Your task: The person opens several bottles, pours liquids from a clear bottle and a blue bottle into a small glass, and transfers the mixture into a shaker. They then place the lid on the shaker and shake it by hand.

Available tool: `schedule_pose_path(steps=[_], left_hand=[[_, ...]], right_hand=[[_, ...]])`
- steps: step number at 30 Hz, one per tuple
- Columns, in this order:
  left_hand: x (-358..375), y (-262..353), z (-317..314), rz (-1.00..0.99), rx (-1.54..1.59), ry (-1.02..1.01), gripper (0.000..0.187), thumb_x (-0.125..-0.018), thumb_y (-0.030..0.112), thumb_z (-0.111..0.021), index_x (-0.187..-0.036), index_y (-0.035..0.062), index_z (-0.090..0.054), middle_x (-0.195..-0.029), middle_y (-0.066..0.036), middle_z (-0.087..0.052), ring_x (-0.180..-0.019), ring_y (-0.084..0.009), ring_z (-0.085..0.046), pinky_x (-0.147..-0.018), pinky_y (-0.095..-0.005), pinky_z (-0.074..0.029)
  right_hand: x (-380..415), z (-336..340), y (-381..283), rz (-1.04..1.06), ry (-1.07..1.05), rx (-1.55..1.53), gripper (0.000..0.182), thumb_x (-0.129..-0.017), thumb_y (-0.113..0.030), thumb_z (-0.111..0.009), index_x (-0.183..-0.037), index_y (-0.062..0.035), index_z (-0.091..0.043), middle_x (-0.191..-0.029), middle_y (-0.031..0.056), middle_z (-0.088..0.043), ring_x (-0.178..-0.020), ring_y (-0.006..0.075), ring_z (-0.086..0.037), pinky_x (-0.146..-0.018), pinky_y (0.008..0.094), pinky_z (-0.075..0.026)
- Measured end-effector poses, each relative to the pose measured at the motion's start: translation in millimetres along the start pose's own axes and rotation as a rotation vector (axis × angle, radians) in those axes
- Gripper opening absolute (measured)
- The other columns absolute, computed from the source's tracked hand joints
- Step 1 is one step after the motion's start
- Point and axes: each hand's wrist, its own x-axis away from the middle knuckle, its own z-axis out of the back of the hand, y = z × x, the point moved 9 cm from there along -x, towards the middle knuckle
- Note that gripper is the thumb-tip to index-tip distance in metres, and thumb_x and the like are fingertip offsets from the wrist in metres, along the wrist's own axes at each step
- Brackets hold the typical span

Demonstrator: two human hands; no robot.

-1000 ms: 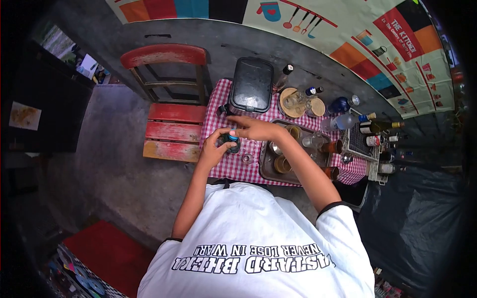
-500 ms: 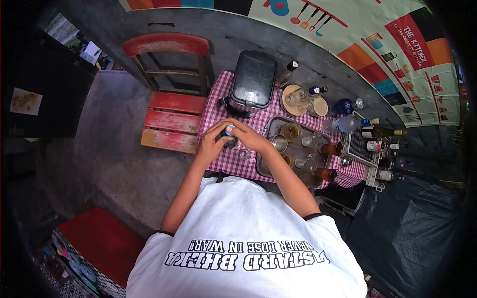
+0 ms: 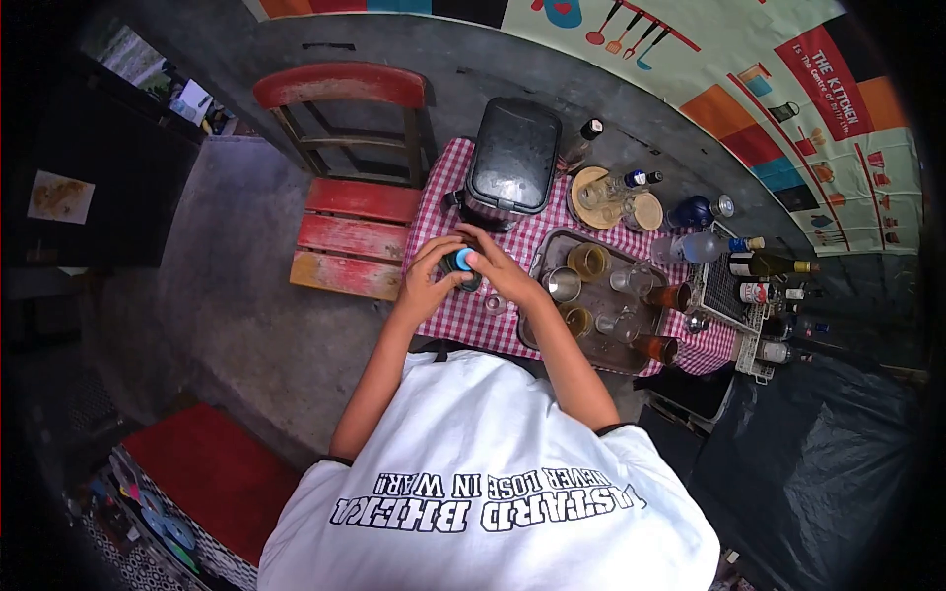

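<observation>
A dark bottle with a blue cap stands upright between my hands over the checked tablecloth. My left hand is curled round the bottle's left side, fingers closed on it. My right hand closes on the cap from the right, its thumb at the cap's edge. Most of the bottle's body is hidden by the hands. A small clear glass sits just in front of the bottle.
Right of my hands lies a brown tray with several glasses and cups. Behind is a black lidded container. Several bottles and a wire rack stand along the wall. A red wooden chair is at left.
The blue cap shows more now, as my right thumb and fingers have shifted on it. The whole view has moved slightly; the bottle stays between my hands.
</observation>
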Motion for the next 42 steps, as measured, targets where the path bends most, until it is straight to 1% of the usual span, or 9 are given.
schedule_pose_path(steps=[1,5,8,15,21,29,32,36,42], left_hand=[[1,3,7,-0.032,-0.144,0.035,0.052,-0.074,0.011,-0.078,-0.122,0.0019,-0.06,-0.131,-0.014,-0.057,-0.123,-0.0289,-0.053,-0.105,-0.0388,-0.04],[3,-15,13,0.011,-0.352,-0.05,0.084,-0.064,0.01,-0.085,-0.139,0.0071,-0.046,-0.145,-0.015,-0.045,-0.136,-0.0314,-0.04,-0.113,-0.0411,-0.033],[-6,-36,0,0.062,-0.402,-0.187,0.099,-0.06,0.007,-0.086,-0.146,0.0083,-0.036,-0.147,-0.017,-0.042,-0.139,-0.0313,-0.037,-0.114,-0.0396,-0.034],[-24,-51,-7,0.106,-0.38,-0.196,0.079,-0.063,0.01,-0.083,-0.134,0.0079,-0.048,-0.127,-0.014,-0.06,-0.12,-0.0283,-0.058,-0.098,-0.0379,-0.047],[-29,-42,-15,-0.039,-0.358,-0.067,0.075,-0.064,0.012,-0.083,-0.132,0.0064,-0.05,-0.126,-0.014,-0.06,-0.118,-0.0286,-0.058,-0.098,-0.038,-0.047],[-28,62,-25,-0.117,-0.082,0.06,0.066,-0.068,0.018,-0.084,-0.125,0.005,-0.052,-0.115,-0.014,-0.063,-0.109,-0.026,-0.061,-0.096,-0.0372,-0.047],[-26,100,-41,-0.119,0.041,0.053,0.065,-0.07,0.024,-0.087,-0.12,0.0041,-0.051,-0.11,-0.008,-0.064,-0.102,-0.0194,-0.062,-0.091,-0.0332,-0.048],[-30,122,-68,-0.145,0.447,-0.089,0.074,-0.066,0.03,-0.092,-0.121,0.002,-0.051,-0.111,-0.006,-0.063,-0.103,-0.0148,-0.06,-0.092,-0.0315,-0.047],[-41,127,-137,-0.016,0.481,-0.483,0.098,-0.06,0.05,-0.091,-0.132,-0.001,-0.048,-0.117,-0.006,-0.06,-0.109,-0.0151,-0.057,-0.097,-0.0305,-0.044]], right_hand=[[0,6,0,0.018,0.024,-0.052,0.092,-0.087,-0.055,-0.065,-0.151,-0.0058,-0.022,-0.152,0.0208,-0.03,-0.142,0.032,-0.03,-0.115,0.0439,-0.028],[28,15,13,-0.015,0.112,0.303,0.108,-0.067,-0.033,-0.089,-0.149,-0.0048,-0.025,-0.15,0.0217,-0.033,-0.14,0.0326,-0.034,-0.114,0.0452,-0.031],[29,4,29,0.031,0.113,0.439,0.104,-0.067,-0.032,-0.089,-0.146,-0.001,-0.029,-0.143,0.026,-0.04,-0.135,0.0352,-0.041,-0.112,0.0391,-0.035],[12,11,57,0.102,0.303,0.252,0.083,-0.067,-0.021,-0.089,-0.136,-0.0041,-0.045,-0.129,0.0141,-0.056,-0.121,0.0252,-0.055,-0.102,0.0364,-0.044],[13,28,52,0.134,0.259,0.006,0.067,-0.073,-0.023,-0.086,-0.129,-0.003,-0.053,-0.118,0.0092,-0.064,-0.109,0.0158,-0.059,-0.098,0.0329,-0.045],[68,42,-88,0.246,0.364,-0.07,0.048,-0.082,-0.02,-0.076,-0.122,-0.0021,-0.057,-0.109,0.0081,-0.065,-0.101,0.0141,-0.059,-0.092,0.0319,-0.047],[89,54,-122,0.24,0.333,0.057,0.05,-0.087,-0.026,-0.07,-0.126,0.0001,-0.055,-0.118,0.0085,-0.061,-0.111,0.0162,-0.056,-0.099,0.0335,-0.043],[124,75,-157,0.41,0.215,0.401,0.058,-0.092,-0.043,-0.063,-0.129,-0.0002,-0.053,-0.111,0.01,-0.051,-0.102,0.0179,-0.051,-0.089,0.0328,-0.044],[152,137,-188,0.518,0.336,-0.04,0.075,-0.088,-0.046,-0.067,-0.142,0.0,-0.043,-0.125,0.0103,-0.053,-0.115,0.0178,-0.051,-0.098,0.0335,-0.041]])
